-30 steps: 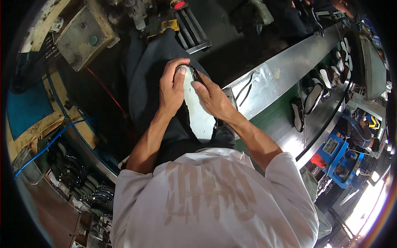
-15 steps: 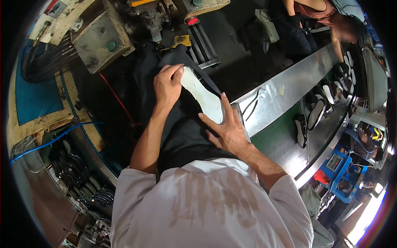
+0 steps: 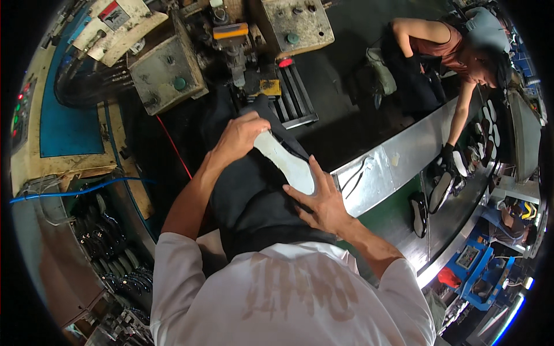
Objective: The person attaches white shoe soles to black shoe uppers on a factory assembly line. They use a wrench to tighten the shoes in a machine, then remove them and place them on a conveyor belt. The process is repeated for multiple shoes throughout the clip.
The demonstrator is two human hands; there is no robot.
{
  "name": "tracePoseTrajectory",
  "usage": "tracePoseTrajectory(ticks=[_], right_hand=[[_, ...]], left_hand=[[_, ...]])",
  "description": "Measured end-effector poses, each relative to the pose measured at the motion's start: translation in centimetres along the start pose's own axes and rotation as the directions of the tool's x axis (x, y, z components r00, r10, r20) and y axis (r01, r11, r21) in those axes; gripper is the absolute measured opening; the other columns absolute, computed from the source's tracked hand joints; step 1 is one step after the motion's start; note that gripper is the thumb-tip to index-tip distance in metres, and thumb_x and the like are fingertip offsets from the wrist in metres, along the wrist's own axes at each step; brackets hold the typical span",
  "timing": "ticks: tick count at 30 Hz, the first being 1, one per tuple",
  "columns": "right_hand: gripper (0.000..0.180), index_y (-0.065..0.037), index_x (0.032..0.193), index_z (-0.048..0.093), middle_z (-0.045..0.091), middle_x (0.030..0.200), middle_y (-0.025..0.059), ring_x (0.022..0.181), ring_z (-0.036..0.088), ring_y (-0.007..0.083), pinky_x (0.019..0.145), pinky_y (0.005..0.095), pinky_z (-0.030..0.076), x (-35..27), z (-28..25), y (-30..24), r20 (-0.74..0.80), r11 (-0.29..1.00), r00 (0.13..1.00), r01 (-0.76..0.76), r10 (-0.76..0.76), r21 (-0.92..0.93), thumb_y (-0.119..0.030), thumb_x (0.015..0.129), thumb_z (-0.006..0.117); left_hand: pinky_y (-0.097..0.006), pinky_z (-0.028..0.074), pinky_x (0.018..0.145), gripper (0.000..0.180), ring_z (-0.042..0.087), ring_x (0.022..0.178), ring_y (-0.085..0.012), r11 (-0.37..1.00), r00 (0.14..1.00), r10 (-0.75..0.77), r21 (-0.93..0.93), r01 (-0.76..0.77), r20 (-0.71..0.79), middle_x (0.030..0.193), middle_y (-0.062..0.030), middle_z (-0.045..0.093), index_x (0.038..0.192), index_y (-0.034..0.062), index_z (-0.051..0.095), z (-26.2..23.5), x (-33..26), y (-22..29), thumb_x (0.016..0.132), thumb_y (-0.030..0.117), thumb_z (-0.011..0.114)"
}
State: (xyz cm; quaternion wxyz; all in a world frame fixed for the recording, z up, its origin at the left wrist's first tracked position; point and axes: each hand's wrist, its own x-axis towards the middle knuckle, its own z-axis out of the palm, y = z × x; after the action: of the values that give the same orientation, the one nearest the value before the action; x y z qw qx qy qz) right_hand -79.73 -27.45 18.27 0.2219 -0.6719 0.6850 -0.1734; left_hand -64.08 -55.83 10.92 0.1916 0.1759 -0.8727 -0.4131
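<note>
A person in a white shirt (image 3: pixel 288 294), seen from above, holds a shoe (image 3: pixel 283 164) at the centre of the frame, sole side up, over a lap covered in dark cloth. The shoe's pale, smooth sole is a long rounded oval that runs from upper left to lower right, with a dark upper edging it along the far side. The left hand (image 3: pixel 239 138) grips the upper-left end of the shoe, its fingers curled together over the edge and clamped on it. The right hand (image 3: pixel 323 202) rests at the lower-right end, its fingers spread apart and lying flat against the sole and the dark cloth beside it, the thumb pointing up along the sole; whether it truly grips the shoe cannot be told. Just above the shoe, in the upper middle of the frame, stands a worn metal machine (image 3: pixel 248 52) with grimy grey boxes, green knobs, a red button and a ribbed black plate. To the right, a long counter (image 3: pixel 398 158) of shiny, scuffed sheet metal runs diagonally toward the upper right, with a green belt surface behind it carrying several dark shoes with white soles (image 3: pixel 418 213). In the upper right another person (image 3: pixel 456 46) bends over that counter, a gloved hand touching one of the shoes there. At the lower left, a rack holds rows of glossy black shoe parts (image 3: pixel 109 242), and a blue hose (image 3: pixel 75 191) crosses above them.
</note>
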Motion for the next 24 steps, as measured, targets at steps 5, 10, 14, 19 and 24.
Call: tracePoseTrajectory(ticks=[5, 10, 14, 19, 24], right_hand=[[0.07, -0.037, 0.147, 0.068, 0.021, 0.17, 0.0366, 0.131, 0.053, 0.0537, 0.108, 0.0547, 0.053, 0.7, -0.9, 0.5, 0.0, 0.997, 0.999, 0.049, -0.049, 0.06, -0.021, 0.082, 0.085], [0.063, -0.026, 0.139, 0.076, 0.027, 0.166, 0.0412, 0.139, 0.05, 0.0546, 0.111, 0.0559, 0.05, 3.1, -5.1, -0.8, -0.162, 0.994, 0.986, 0.04, -0.023, 0.099, -0.017, 0.078, 0.089], [0.065, -0.022, 0.142, 0.073, 0.023, 0.167, 0.0431, 0.139, 0.049, 0.0566, 0.112, 0.0571, 0.049, 12.3, -10.9, -3.2, -0.346, 0.989, 0.928, 0.115, -0.139, -0.089, -0.017, 0.078, 0.087], [0.069, -0.03, 0.15, 0.066, 0.025, 0.166, 0.041, 0.138, 0.046, 0.0599, 0.114, 0.0583, 0.047, 27.0, -12.9, -2.7, -0.498, 0.974, 0.847, 0.095, -0.188, -0.206, -0.025, 0.083, 0.084], [0.069, -0.033, 0.151, 0.064, 0.02, 0.168, 0.0401, 0.139, 0.043, 0.0623, 0.114, 0.0609, 0.047, 36.9, -11.6, -2.5, -0.535, 0.984, 0.83, 0.083, -0.157, -0.161, -0.025, 0.086, 0.083]], left_hand=[[-0.043, 0.056, 0.083, 0.015, 0.072, 0.096, -0.0365, 0.999, 0.998, 0.016, -0.045, -0.013, 0.057, 0.101, -0.0166, 0.07, 0.11, -0.0006, 0.076, -0.7, -1.0, -0.6, 0.1, 0.002, 0.066], [-0.038, 0.058, 0.095, 0.035, 0.073, 0.108, -0.0239, 0.402, 0.861, -0.507, -0.87, 0.284, 0.047, 0.126, -0.0144, 0.071, 0.14, 0.0001, 0.066, -3.8, 0.4, -2.9, 0.111, 0.019, 0.061], [-0.042, 0.057, 0.097, 0.052, 0.072, 0.113, -0.0317, 0.876, 0.817, -0.48, -0.216, 0.431, -0.32, 0.127, -0.0213, 0.07, 0.154, 0.0024, 0.054, -0.7, 3.1, -16.5, 0.112, 0.033, 0.059], [-0.056, 0.056, 0.093, 0.046, 0.069, 0.107, -0.0479, 0.812, 0.9, -0.355, 0.392, 0.432, -0.254, 0.126, -0.0312, 0.065, 0.14, 0.0082, 0.063, 4.2, 5.3, -13.1, 0.103, 0.035, 0.066], [-0.053, 0.055, 0.097, 0.04, 0.068, 0.114, -0.0458, 0.866, 0.83, -0.364, 0.174, 0.469, -0.423, 0.129, -0.0252, 0.068, 0.139, 0.004, 0.065, 3.4, 4.7, -14.7, 0.105, 0.023, 0.066]])
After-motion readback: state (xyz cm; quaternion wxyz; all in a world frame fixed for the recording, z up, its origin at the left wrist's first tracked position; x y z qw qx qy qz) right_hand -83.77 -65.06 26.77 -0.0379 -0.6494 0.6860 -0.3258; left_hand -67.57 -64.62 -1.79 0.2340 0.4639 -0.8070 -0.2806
